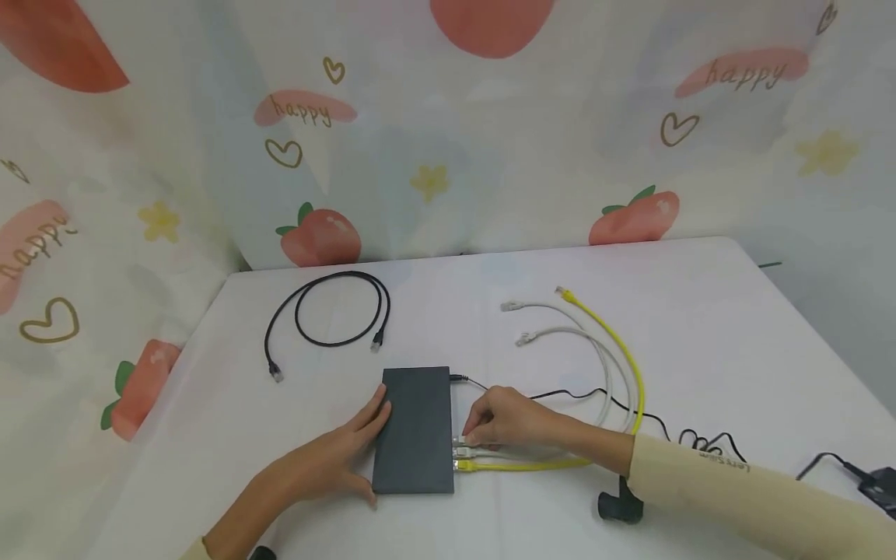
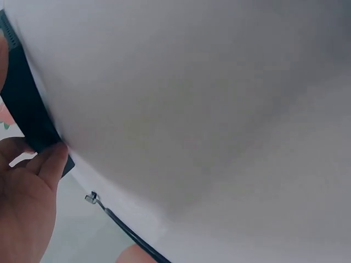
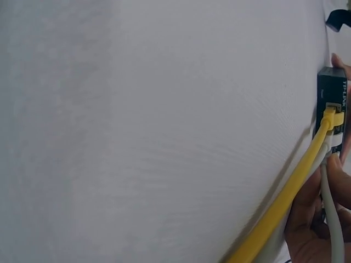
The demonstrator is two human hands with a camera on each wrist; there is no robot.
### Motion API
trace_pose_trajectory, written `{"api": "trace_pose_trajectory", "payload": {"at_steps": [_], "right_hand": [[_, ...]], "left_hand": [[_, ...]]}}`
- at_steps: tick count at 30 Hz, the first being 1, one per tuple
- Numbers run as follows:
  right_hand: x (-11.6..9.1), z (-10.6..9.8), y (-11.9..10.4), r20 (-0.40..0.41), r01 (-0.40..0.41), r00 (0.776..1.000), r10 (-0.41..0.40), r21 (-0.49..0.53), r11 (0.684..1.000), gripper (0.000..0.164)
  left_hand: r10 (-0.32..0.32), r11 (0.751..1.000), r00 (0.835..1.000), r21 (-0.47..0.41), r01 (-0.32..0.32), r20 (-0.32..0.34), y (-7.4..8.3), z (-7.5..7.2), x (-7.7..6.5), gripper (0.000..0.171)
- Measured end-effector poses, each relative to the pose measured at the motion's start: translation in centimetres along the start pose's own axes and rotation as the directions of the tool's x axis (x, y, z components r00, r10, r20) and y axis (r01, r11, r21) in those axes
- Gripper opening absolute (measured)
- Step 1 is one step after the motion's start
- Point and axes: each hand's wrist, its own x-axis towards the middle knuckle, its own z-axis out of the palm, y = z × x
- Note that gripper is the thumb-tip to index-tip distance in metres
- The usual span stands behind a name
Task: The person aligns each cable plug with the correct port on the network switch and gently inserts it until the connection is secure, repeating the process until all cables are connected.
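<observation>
A dark flat network switch (image 1: 416, 430), marked TP-LINK on the side seen in the right wrist view, lies on the table. My left hand (image 1: 325, 460) braces its left side, fairly straight fingers along the edge and thumb by the near corner. At its right side, my right hand (image 1: 509, 421) pinches the plug end of a light-grey network cable (image 3: 330, 211) close against the ports. Nearer me, a yellow network cable (image 1: 514, 467) and another light-grey cable (image 1: 483, 453) are plugged in side by side. A thin black power lead (image 1: 458, 378) enters near the far corner.
A looped black network cable (image 1: 336, 343) lies at the back left. Free ends of the grey cables (image 1: 548, 332) and yellow cable (image 1: 595, 313) curve at the back right. The power lead runs right toward a black adapter (image 1: 878, 486). A black object (image 1: 620, 505) sits beneath my right forearm.
</observation>
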Motion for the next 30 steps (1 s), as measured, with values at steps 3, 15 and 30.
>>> {"api": "trace_pose_trajectory", "payload": {"at_steps": [3,15,30], "right_hand": [[-0.1,0.3,0.1,-0.003,-0.005,1.000,0.005,0.011,1.000,0.003],[0.6,0.7,-0.5,-0.020,0.029,0.999,-0.029,0.004,1.000,0.006],[0.0,0.5,0.1,-0.071,0.136,0.986,-0.152,-0.192,0.972,0.005]], "left_hand": [[0.011,1.000,1.000,-0.002,-0.011,0.009,-0.1,0.2,-0.2,0.117],[0.037,0.998,0.999,0.052,-0.038,0.026,0.3,-0.4,0.0,0.115],[-0.044,0.999,0.997,-0.021,0.045,0.063,1.0,0.1,0.0,0.115]]}}
